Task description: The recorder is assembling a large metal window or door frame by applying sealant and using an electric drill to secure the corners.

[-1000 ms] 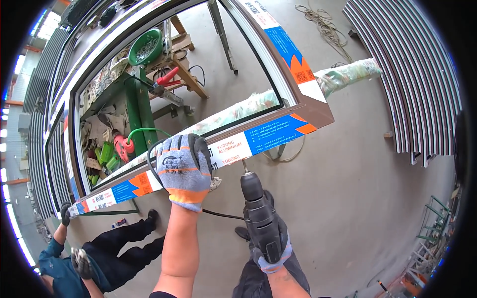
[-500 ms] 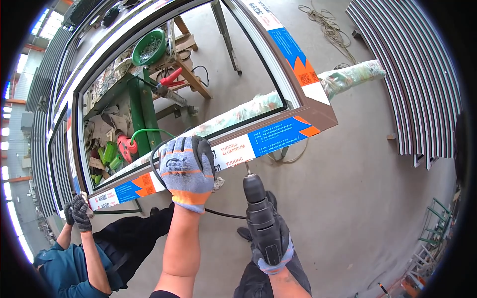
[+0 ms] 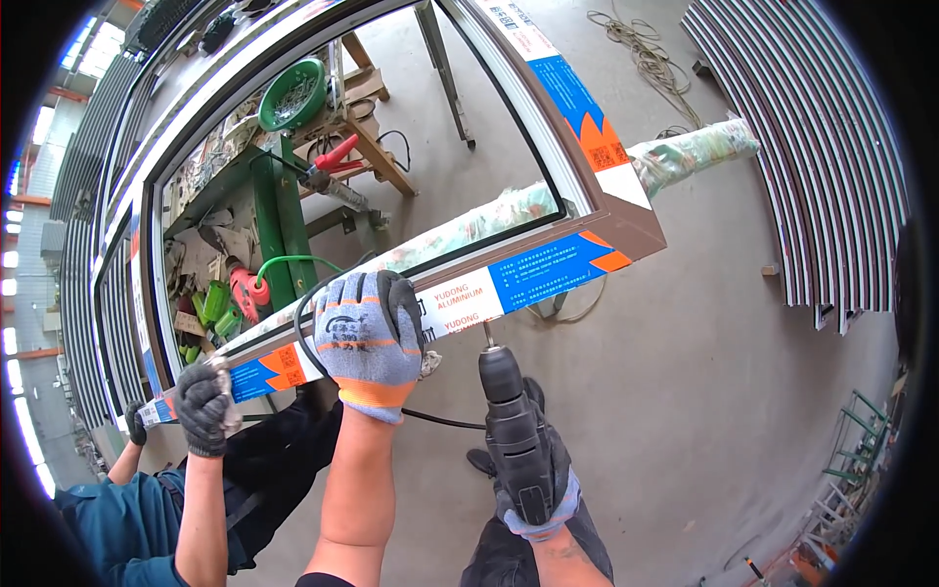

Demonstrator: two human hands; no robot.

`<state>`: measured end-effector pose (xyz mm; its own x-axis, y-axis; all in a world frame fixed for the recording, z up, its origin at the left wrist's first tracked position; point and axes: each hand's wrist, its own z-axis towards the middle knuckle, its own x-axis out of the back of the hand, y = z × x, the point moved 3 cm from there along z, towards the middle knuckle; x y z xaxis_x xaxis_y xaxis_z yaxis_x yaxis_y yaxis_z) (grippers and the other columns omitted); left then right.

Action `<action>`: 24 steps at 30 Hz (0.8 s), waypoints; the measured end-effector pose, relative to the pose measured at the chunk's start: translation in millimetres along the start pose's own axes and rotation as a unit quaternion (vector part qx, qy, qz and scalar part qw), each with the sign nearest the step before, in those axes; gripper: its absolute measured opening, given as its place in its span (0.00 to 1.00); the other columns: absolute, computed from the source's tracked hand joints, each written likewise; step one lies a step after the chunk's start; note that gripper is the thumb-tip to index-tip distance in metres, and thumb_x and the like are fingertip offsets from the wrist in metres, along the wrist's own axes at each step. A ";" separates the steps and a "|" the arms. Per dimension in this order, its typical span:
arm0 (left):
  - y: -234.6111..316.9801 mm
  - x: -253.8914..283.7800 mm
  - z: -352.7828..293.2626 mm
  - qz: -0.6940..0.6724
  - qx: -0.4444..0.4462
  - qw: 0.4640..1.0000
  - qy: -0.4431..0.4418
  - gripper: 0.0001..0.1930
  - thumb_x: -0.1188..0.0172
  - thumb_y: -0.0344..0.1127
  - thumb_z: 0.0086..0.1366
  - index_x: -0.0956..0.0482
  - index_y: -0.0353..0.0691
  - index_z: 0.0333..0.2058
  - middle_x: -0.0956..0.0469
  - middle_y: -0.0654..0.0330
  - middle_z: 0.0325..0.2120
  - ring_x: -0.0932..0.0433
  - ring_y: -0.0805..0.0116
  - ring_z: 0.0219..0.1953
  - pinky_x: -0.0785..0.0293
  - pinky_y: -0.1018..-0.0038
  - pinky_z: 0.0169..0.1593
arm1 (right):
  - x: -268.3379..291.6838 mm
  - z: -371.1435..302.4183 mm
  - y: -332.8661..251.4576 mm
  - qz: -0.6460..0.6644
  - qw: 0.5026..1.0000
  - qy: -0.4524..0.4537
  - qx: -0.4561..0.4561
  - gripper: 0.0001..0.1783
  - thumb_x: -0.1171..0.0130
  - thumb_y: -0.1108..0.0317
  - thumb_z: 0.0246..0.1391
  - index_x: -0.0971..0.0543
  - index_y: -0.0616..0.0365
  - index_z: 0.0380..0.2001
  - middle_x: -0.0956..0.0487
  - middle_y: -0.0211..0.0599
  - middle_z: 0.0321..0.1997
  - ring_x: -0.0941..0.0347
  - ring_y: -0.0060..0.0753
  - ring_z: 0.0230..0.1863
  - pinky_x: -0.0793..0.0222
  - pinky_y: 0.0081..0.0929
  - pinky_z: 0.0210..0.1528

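Observation:
My left hand, in a grey glove with orange bands, curls over the near bar of a brown aluminium window frame. That bar wears white, blue and orange protective film. Something small and pale pokes out beside the hand's right side. A black cable loops around the same hand and runs on toward the drill. My right hand, also gloved, is closed around a black power drill. The drill points away from me, its thin bit at the lower edge of the near bar. Whether the tip is inside the metal is hidden.
A co-worker's gloved hand holds a rag on the bar at left. Through the frame show a green bowl of screws, a red drill and a green bench. A wrapped roll lies behind; stacked profiles stand right.
The co-worker's hand with the rag has slid right along the near bar, toward my left hand. Their other hand has shifted slightly. Both my hands and the drill look almost unmoved.

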<state>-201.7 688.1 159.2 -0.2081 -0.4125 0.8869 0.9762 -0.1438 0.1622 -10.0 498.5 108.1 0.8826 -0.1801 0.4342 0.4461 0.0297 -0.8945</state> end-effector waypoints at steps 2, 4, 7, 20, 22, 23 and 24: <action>-1.0 -0.3 -0.5 0.005 -0.005 1.000 0.007 0.06 0.48 0.33 0.63 0.25 0.39 0.31 0.26 0.51 0.29 0.26 0.48 0.35 0.31 0.58 0.44 | 2.9 -6.4 7.7 -0.008 1.000 -0.019 -0.005 0.34 0.34 0.60 0.34 0.25 0.66 0.48 0.21 0.44 0.38 0.22 0.47 0.32 0.26 0.35 0.35; -1.8 0.6 -1.3 0.007 -0.009 1.000 0.013 0.06 0.48 0.33 0.63 0.25 0.39 0.31 0.26 0.52 0.29 0.26 0.48 0.35 0.31 0.58 0.44 | 6.8 -3.8 8.2 -0.019 0.999 -0.038 -0.011 0.38 0.34 0.65 0.31 0.27 0.70 0.51 0.20 0.47 0.41 0.21 0.46 0.35 0.26 0.33 0.38; -2.4 0.9 -2.5 0.000 -0.002 1.000 0.006 0.06 0.47 0.33 0.63 0.24 0.38 0.33 0.25 0.51 0.31 0.26 0.48 0.36 0.31 0.57 0.45 | 7.3 7.4 3.9 -0.005 0.996 -0.082 -0.018 0.37 0.34 0.65 0.30 0.26 0.67 0.50 0.21 0.47 0.40 0.23 0.48 0.34 0.26 0.36 0.37; -1.6 1.7 1.8 -0.015 0.012 1.000 -0.011 0.07 0.48 0.34 0.61 0.23 0.39 0.34 0.24 0.51 0.32 0.26 0.47 0.37 0.31 0.57 0.46 | -8.7 -1.5 19.7 -0.039 0.998 -0.041 0.035 0.31 0.34 0.73 0.31 0.25 0.65 0.46 0.19 0.41 0.40 0.21 0.39 0.33 0.25 0.29 0.35; -0.4 2.4 2.0 -0.008 0.014 1.000 -0.020 0.08 0.49 0.34 0.61 0.23 0.39 0.33 0.24 0.51 0.32 0.26 0.47 0.38 0.32 0.57 0.47 | -9.9 -4.4 21.6 -0.060 0.995 -0.032 0.074 0.30 0.34 0.74 0.31 0.26 0.66 0.45 0.18 0.40 0.38 0.21 0.38 0.32 0.25 0.28 0.34; -1.3 0.8 1.6 -0.008 0.015 1.000 -0.021 0.08 0.49 0.34 0.61 0.23 0.39 0.33 0.24 0.51 0.32 0.26 0.47 0.38 0.32 0.57 0.47 | -9.7 -1.4 17.3 -0.028 0.998 -0.037 0.042 0.30 0.35 0.74 0.31 0.26 0.66 0.45 0.18 0.41 0.38 0.21 0.38 0.31 0.25 0.28 0.34; -1.9 -1.2 1.8 -0.006 0.006 1.000 -0.005 0.08 0.47 0.35 0.61 0.22 0.39 0.31 0.24 0.52 0.30 0.26 0.49 0.36 0.32 0.57 0.45 | -9.8 0.0 15.6 0.005 0.999 -0.041 0.010 0.31 0.35 0.75 0.30 0.26 0.66 0.46 0.18 0.41 0.38 0.22 0.38 0.31 0.25 0.29 0.33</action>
<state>-203.2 690.5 158.6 -0.2186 -0.4025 0.8889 0.9745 -0.1374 0.1774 -11.7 500.8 89.8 0.8960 -0.0993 0.4328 0.4389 0.0507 -0.8971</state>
